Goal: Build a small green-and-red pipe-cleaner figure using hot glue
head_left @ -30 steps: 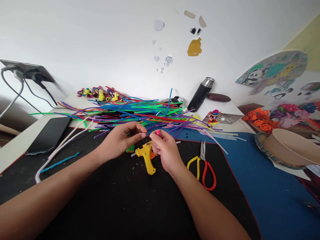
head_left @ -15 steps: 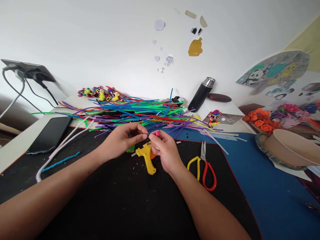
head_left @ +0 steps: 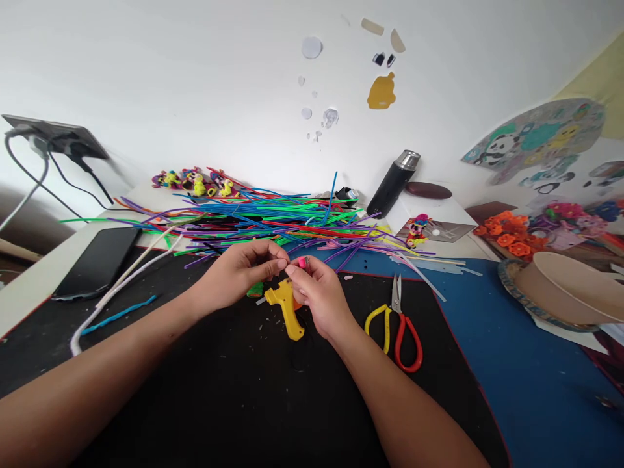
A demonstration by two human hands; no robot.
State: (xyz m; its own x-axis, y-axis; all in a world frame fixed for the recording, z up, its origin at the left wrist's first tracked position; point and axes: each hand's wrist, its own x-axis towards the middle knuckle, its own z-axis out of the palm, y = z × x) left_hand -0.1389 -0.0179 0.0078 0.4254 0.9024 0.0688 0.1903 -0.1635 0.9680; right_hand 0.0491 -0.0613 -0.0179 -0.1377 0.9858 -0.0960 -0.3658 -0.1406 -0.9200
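My right hand (head_left: 319,296) pinches a small pink piece (head_left: 303,262) between thumb and fingertips, just above the black mat (head_left: 244,390). My left hand (head_left: 241,270) is closed in a pinch right beside it, fingertips touching the same spot; what it holds is too small to name. A yellow glue gun (head_left: 285,304) lies on the mat directly under both hands. A small green piece (head_left: 253,290) peeks out beneath my left hand.
A heap of coloured pipe cleaners (head_left: 253,224) spreads behind the hands. Red and yellow scissors (head_left: 397,322) lie to the right, a phone (head_left: 97,260) at the left, a black flask (head_left: 394,183) at the back, a paper bowl (head_left: 565,286) at the far right.
Both hands drew slightly closer together, so the left fingertips now meet the right ones at the pink piece. Nothing else moved.
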